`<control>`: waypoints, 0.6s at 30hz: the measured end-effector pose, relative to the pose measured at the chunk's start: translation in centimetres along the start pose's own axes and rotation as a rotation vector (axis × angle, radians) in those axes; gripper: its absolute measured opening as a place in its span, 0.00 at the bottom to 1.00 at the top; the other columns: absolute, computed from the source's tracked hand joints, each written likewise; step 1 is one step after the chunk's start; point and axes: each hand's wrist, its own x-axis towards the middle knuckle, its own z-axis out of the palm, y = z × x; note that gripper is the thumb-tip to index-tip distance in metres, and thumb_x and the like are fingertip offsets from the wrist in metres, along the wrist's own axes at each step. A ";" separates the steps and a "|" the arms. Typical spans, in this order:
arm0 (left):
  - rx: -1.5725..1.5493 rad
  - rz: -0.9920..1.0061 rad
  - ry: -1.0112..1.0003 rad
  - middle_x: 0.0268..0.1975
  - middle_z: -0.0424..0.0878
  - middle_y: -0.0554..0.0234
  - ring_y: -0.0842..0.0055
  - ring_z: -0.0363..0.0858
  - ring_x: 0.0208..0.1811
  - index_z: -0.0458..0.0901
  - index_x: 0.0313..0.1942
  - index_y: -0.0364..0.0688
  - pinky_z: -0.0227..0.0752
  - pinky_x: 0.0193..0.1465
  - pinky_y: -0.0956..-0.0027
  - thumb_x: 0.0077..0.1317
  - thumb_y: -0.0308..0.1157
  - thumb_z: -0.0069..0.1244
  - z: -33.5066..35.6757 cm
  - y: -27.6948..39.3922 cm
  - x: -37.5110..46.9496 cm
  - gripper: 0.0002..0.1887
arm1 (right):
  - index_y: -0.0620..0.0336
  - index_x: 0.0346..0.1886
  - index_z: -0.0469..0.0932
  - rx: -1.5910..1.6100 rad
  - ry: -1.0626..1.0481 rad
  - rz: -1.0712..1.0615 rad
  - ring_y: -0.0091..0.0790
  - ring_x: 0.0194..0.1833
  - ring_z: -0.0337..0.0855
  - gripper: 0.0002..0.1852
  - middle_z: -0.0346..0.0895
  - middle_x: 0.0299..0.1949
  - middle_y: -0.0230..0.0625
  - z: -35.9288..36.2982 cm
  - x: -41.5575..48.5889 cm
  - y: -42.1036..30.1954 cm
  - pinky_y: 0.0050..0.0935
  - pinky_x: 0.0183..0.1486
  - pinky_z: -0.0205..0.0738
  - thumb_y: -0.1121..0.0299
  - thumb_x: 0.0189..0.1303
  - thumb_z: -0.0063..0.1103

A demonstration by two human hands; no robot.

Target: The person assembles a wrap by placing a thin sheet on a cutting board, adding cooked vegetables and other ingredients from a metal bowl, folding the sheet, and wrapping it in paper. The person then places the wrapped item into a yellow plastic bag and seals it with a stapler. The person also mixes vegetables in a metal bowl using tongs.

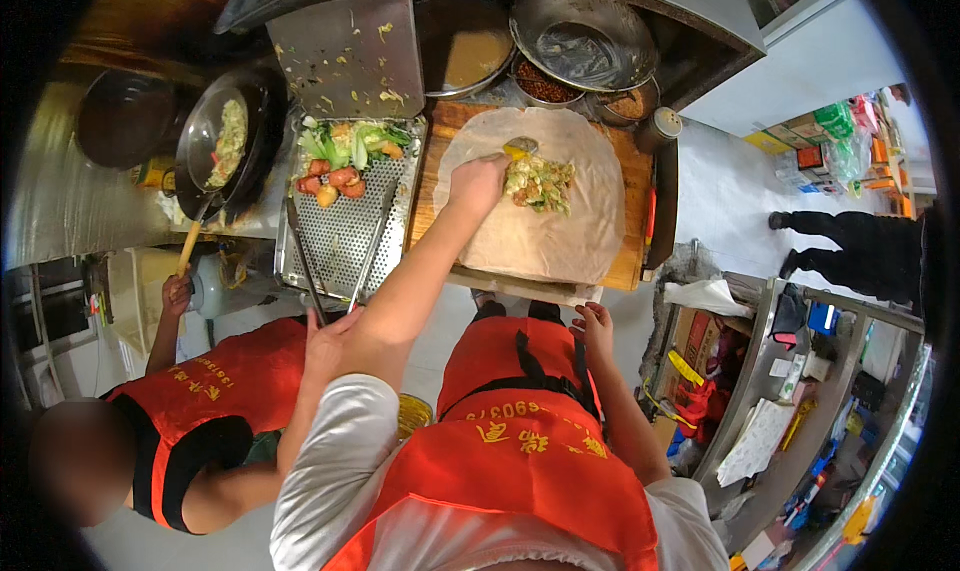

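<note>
On a wooden board (630, 248) lies a large, thin round flatbread sheet (525, 248). A heap of chopped egg and green vegetable filling (541, 184) sits on its upper middle. My left hand (478, 184) is over the sheet, its fingers closed around what looks like a yellow-handled spoon (523, 147) at the heap's top left edge. My right hand (592, 323) is low at the board's front right corner, fingertips by the edge of a pale layer (555, 292) that juts out below the board. Whether those fingers grip it is unclear.
On the left, a co-worker holds a frying pan (217, 143) by its wooden handle and metal tongs (364, 244) over a perforated tray (337, 241) with sausage pieces (345, 177) and greens (337, 143). Behind the board stand metal bowls (581, 38) and a shaker (666, 123).
</note>
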 end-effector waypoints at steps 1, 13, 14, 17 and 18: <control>0.076 0.034 -0.132 0.39 0.86 0.52 0.60 0.85 0.39 0.83 0.49 0.43 0.79 0.40 0.60 0.60 0.27 0.50 -0.1 0.3 0.2 0.16 | 0.60 0.54 0.69 0.019 0.019 0.019 0.28 0.36 0.78 0.14 0.79 0.48 0.38 -0.3 -0.2 0.6 0.29 0.38 0.80 0.67 0.68 0.52; 0.216 0.166 -0.308 0.36 0.86 0.54 0.63 0.85 0.35 0.82 0.52 0.49 0.79 0.36 0.61 0.59 0.28 0.51 1.9 5.2 1.8 0.19 | 0.54 0.58 0.68 0.230 -0.113 -0.016 0.27 0.46 0.74 0.23 0.72 0.51 0.32 5.2 3.4 0.9 0.29 0.45 0.74 0.68 0.59 0.59; 0.228 0.181 -0.302 0.36 0.86 0.55 0.64 0.85 0.35 0.82 0.52 0.49 0.79 0.36 0.60 0.59 0.29 0.52 2.1 5.5 1.8 0.19 | 0.54 0.58 0.69 0.307 -0.095 -0.060 0.27 0.45 0.74 0.23 0.72 0.49 0.31 5.7 3.7 0.6 0.26 0.44 0.73 0.68 0.58 0.61; 0.093 0.117 -0.315 0.40 0.87 0.55 0.65 0.85 0.37 0.81 0.55 0.48 0.80 0.39 0.64 0.61 0.33 0.55 -0.4 7.1 0.0 0.20 | 0.56 0.58 0.66 0.433 -0.115 -0.004 0.29 0.53 0.71 0.23 0.70 0.54 0.33 6.1 5.1 1.5 0.31 0.51 0.71 0.64 0.61 0.62; -0.037 0.006 -0.283 0.41 0.87 0.56 0.67 0.86 0.37 0.80 0.56 0.48 0.80 0.39 0.66 0.62 0.33 0.55 -1.1 7.1 -1.7 0.21 | 0.56 0.58 0.66 0.422 -0.133 0.008 0.30 0.53 0.72 0.23 0.70 0.54 0.33 6.1 5.1 2.0 0.31 0.51 0.71 0.64 0.62 0.61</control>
